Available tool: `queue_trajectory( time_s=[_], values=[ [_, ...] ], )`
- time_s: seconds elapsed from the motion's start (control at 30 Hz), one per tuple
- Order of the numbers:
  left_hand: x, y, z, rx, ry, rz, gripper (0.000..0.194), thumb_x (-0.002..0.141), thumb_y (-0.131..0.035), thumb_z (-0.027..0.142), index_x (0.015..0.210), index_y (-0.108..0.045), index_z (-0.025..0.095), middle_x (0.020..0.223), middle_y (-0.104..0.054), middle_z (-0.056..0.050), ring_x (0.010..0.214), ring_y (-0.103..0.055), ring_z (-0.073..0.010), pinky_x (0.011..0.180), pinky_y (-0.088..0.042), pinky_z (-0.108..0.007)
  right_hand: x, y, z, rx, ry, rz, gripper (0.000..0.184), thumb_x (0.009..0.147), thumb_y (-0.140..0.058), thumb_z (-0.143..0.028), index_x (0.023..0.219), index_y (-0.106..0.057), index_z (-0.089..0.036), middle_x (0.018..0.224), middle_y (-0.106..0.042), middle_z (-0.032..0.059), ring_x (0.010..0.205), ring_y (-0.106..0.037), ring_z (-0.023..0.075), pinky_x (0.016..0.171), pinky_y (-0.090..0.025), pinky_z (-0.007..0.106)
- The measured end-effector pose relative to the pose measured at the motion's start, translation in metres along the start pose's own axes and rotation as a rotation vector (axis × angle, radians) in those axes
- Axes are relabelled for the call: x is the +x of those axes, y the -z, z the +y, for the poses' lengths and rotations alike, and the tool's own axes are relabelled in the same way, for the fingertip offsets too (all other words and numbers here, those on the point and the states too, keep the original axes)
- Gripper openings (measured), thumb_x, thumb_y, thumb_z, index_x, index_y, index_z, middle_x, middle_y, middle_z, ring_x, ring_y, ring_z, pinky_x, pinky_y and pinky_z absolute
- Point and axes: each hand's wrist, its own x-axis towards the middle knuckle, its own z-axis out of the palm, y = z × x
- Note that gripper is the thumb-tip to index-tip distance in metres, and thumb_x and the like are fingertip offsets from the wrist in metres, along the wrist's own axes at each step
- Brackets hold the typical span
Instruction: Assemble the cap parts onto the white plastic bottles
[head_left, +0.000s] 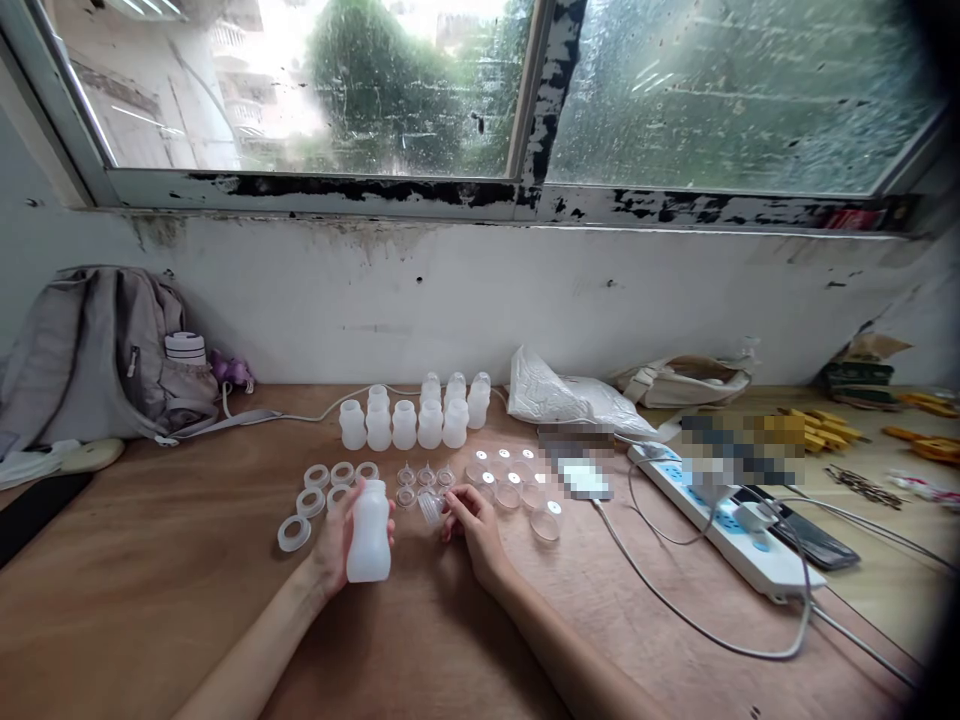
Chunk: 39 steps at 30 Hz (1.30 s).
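My left hand [339,532] is wrapped round a frosted white baby bottle [370,540], held upright above the table. The fingers of my right hand [471,518] pinch a small clear ribbed piece [430,507], whose exact kind I cannot make out. Just beyond that hand stand several clear bottle teats [406,476] in short rows. To the left lie several white screw rings [293,533], some partly hidden by my left hand. On the right are several clear bottle caps [545,524], each with a white disc showing.
Several frosted bottles [404,425] stand in rows farther back, a few with clear caps on. Behind the bottle caps lies a white plastic bag [547,390]. A power strip [727,525] with cables takes up the right side. A grey backpack [97,350] rests at far left.
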Motion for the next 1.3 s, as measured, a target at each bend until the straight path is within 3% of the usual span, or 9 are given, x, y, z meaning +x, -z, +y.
queue_trajectory(
  time_s=[0.1,0.2,0.4,0.57,0.7,1.3],
  values=[
    [-0.004,0.001,-0.007,0.053,0.09,-0.144,0.025,0.072,-0.053,0.032,0.092,-0.05,0.017,0.076,-0.059,-0.004,0.065,-0.06,-0.0153,0.058,-0.048,-0.026,-0.002,0.0,-0.005,0.052,-0.07,0.02,0.024,0.071,-0.059,-0.039,0.074,-0.049,-0.018,0.057,-0.05,-0.0037,0.04,-0.049,0.0088,0.041,-0.04,0.022],
    [-0.008,-0.001,-0.007,0.163,0.101,-0.207,0.032,0.069,-0.059,0.028,0.098,-0.047,0.021,0.078,-0.055,-0.001,0.067,-0.059,-0.0145,0.057,-0.047,-0.025,-0.004,0.0,-0.013,0.092,-0.074,-0.005,0.023,0.072,-0.059,-0.038,0.078,-0.05,-0.018,0.056,-0.051,-0.0035,0.044,-0.05,0.0095,0.046,-0.042,0.023],
    [-0.008,-0.001,-0.004,0.36,0.094,-0.242,0.04,0.076,-0.052,0.041,0.109,-0.046,0.021,0.081,-0.053,-0.003,0.063,-0.056,-0.015,0.053,-0.045,-0.026,-0.007,-0.002,-0.028,0.053,-0.012,-0.077,0.02,0.073,-0.059,-0.035,0.077,-0.052,-0.017,0.056,-0.051,-0.0038,0.045,-0.051,0.01,0.048,-0.042,0.025],
    [-0.003,0.003,-0.008,0.475,-0.01,-0.245,0.044,0.067,-0.063,0.038,0.103,-0.05,0.016,0.087,-0.057,-0.005,0.074,-0.053,-0.0156,0.063,-0.041,-0.024,-0.009,-0.005,-0.029,-0.019,0.028,-0.127,0.019,0.074,-0.058,-0.035,0.075,-0.052,-0.018,0.055,-0.05,-0.0043,0.045,-0.05,0.0099,0.046,-0.041,0.024],
    [-0.001,0.005,-0.012,0.539,-0.029,-0.261,0.04,0.069,-0.06,0.042,0.098,-0.05,0.015,0.082,-0.057,-0.004,0.072,-0.053,-0.015,0.062,-0.04,-0.024,-0.009,-0.005,-0.028,-0.055,0.047,-0.152,0.018,0.074,-0.059,-0.035,0.074,-0.053,-0.018,0.061,-0.051,-0.0031,0.045,-0.05,0.009,0.045,-0.041,0.024],
    [0.002,0.006,-0.008,0.633,-0.037,-0.299,0.041,0.072,-0.056,0.044,0.102,-0.051,0.016,0.091,-0.058,-0.005,0.081,-0.052,-0.0181,0.07,-0.04,-0.027,-0.009,-0.003,-0.03,-0.117,0.017,-0.218,0.02,0.076,-0.057,-0.034,0.071,-0.052,-0.016,0.061,-0.052,-0.0029,0.044,-0.049,0.0068,0.045,-0.038,0.021]
  ],
)
